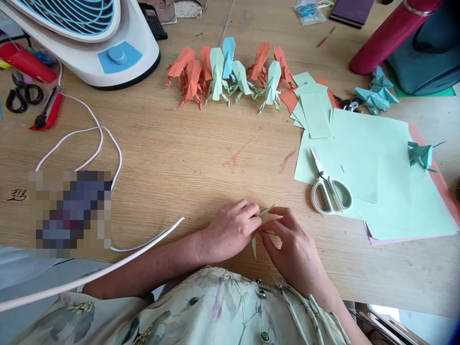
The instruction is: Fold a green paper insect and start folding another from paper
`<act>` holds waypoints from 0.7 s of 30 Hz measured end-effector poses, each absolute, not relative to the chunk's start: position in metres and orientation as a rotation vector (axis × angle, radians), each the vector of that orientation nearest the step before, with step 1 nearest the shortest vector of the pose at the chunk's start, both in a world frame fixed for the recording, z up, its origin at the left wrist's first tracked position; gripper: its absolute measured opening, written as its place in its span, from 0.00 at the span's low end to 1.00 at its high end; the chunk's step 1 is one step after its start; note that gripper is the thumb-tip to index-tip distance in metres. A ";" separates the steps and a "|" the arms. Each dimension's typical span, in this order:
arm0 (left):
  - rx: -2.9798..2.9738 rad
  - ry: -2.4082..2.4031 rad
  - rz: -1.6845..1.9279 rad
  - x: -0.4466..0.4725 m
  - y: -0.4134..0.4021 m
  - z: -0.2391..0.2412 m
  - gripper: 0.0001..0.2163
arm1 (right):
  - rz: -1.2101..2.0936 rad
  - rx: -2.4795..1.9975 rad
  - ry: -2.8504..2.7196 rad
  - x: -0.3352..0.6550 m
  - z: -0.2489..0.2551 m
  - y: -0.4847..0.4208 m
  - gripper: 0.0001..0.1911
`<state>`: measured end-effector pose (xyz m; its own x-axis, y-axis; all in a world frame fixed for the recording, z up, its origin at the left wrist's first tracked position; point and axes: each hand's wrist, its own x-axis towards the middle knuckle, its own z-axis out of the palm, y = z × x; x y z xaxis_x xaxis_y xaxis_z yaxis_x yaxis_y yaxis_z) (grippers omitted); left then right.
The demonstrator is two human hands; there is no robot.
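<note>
Close to the table's front edge, my left hand (233,229) is closed around a folded light green paper piece (254,248). Narrow pointed strips of it stick out above and below the fingers; its middle is hidden. My right hand (293,244) meets it from the right, thumb and fingers pinching at one of the thin strips. White-handled scissors (328,189) lie to the right on a stack of pale green paper sheets (377,177). Further back stands a group of folded paper figures, among them an orange one (193,81), a pale green one (216,74) and a blue one (228,55).
A white fan (136,43) stands back left, its cable (118,148) looping near a blurred-out object (72,211). Black scissors (23,96) and a red cutter (50,110) lie left. Cut paper pieces (316,115), teal folded figures (377,96) and a red flask (391,38) are back right.
</note>
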<state>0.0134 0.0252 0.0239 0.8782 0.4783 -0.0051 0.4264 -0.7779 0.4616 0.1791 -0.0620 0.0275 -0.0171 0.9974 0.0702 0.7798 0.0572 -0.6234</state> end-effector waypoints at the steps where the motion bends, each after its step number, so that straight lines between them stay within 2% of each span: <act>1: 2.581 0.650 0.166 0.012 0.026 0.024 0.05 | 0.582 -1.767 -1.860 0.179 0.027 -0.062 0.07; 14: 2.471 0.572 0.334 -0.002 0.025 0.018 0.10 | 0.356 -1.789 -1.953 0.170 0.019 -0.070 0.06; 21: 2.518 0.557 0.431 -0.003 0.023 0.010 0.10 | 0.382 -1.801 -1.850 0.170 0.016 -0.079 0.05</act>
<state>-0.0029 0.0233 0.0101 0.8645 0.4656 0.1892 0.2998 -0.7799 0.5494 0.1696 -0.0786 0.0155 0.0250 0.9849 0.1713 0.8367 0.0732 -0.5427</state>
